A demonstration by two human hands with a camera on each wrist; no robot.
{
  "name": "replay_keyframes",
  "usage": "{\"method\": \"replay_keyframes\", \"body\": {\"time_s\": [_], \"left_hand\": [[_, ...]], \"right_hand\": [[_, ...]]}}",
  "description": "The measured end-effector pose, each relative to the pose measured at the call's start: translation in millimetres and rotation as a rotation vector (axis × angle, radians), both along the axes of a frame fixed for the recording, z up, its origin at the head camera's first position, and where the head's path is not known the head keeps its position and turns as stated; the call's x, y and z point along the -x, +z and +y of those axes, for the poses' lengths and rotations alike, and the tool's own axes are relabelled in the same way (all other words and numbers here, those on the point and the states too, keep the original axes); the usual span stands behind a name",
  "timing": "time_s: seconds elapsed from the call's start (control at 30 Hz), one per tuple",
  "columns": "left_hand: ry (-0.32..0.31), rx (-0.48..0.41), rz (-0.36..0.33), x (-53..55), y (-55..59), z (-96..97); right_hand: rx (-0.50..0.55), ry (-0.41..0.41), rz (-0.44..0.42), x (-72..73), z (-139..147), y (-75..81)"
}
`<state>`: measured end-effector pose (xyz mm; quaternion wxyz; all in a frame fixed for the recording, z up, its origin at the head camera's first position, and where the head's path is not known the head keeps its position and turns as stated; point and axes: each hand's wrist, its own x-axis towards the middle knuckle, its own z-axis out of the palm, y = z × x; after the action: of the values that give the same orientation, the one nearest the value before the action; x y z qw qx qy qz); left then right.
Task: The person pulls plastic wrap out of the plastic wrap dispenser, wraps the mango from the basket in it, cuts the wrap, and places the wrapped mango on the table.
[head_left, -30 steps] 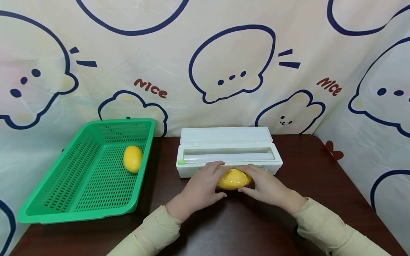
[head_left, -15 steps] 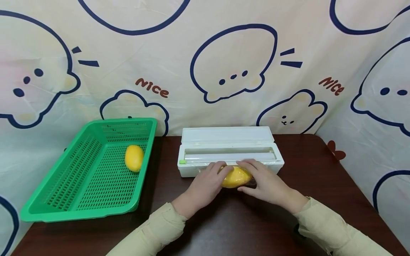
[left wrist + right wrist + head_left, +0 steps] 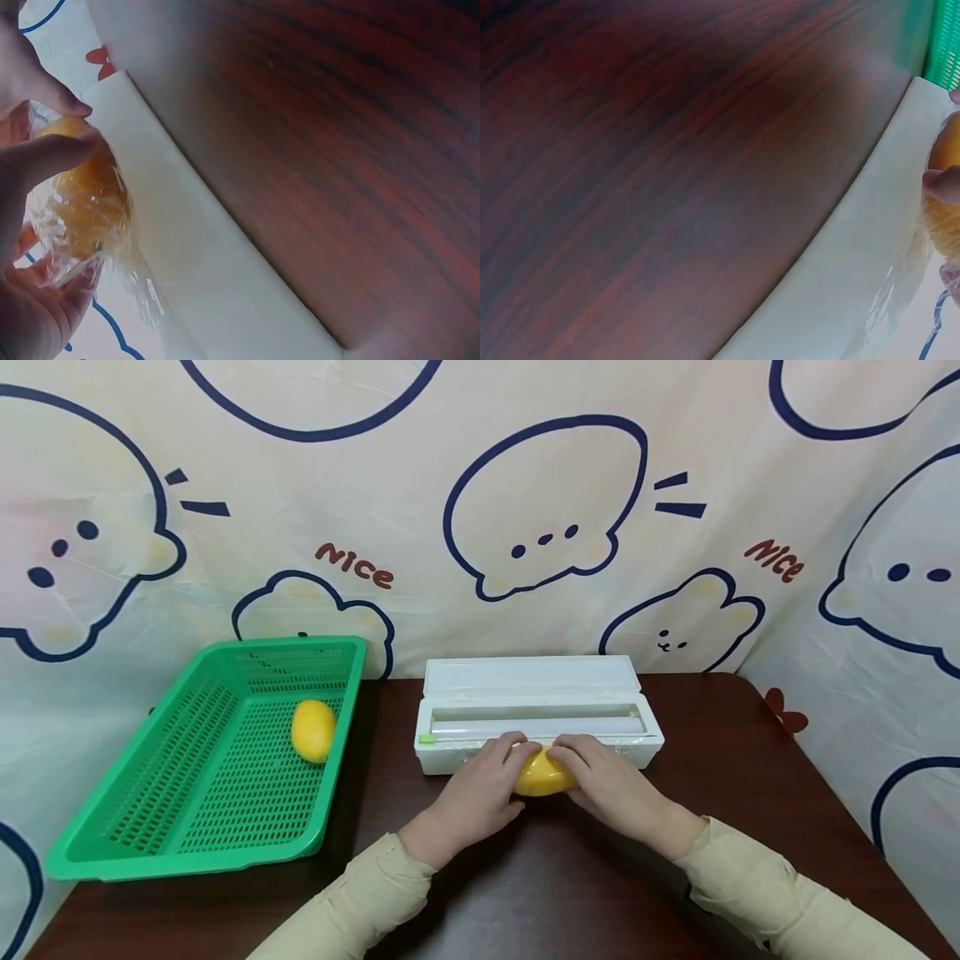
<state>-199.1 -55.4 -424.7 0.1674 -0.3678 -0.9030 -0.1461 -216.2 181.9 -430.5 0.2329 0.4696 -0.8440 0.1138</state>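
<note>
A yellow lemon (image 3: pixel 543 775) wrapped in clear cling film (image 3: pixel 139 274) is held by both hands, just in front of a white cling film box (image 3: pixel 450 762). My left hand (image 3: pixel 477 792) grips its left end, thumb on the near side and fingers over the top. On the other end, my right hand (image 3: pixel 617 787) holds it with curled fingers. In the left wrist view, crinkled film covers the lemon and trails along the box front. The right wrist view catches only an edge of the lemon (image 3: pixel 946 150). The box's lid (image 3: pixel 528 675) is up, showing the roll inside.
A green plastic basket (image 3: pixel 311 839) stands to the left, with another lemon (image 3: pixel 313 731) against its right side. The dark wooden table (image 3: pixel 540 902) extends in front of the hands and to the right. A patterned cloth (image 3: pixel 420 610) hangs behind.
The lemon has been turned and shifted slightly in the hands. My right hand has moved a little left, its thumb slipping under the lemon, and both hands are now closer together.
</note>
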Motion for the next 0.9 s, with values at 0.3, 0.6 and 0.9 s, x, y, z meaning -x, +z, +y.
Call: {"method": "replay_keyframes", "body": {"time_s": [0.3, 0.6, 0.9], "left_hand": [[0.041, 0.019, 0.252, 0.8, -11.6, 2.8], [0.015, -0.016, 0.275, -0.1, -11.4, 1.4], [0.009, -0.02, 0.347, -0.1, -12.4, -0.2]], "right_hand": [[0.011, -0.014, -0.011, 0.5, 1.3, 0.1], [0.037, -0.009, 0.027, 3.5, 4.1, -2.7], [0.045, -0.005, 0.015, 4.1, 4.9, -0.9]]}}
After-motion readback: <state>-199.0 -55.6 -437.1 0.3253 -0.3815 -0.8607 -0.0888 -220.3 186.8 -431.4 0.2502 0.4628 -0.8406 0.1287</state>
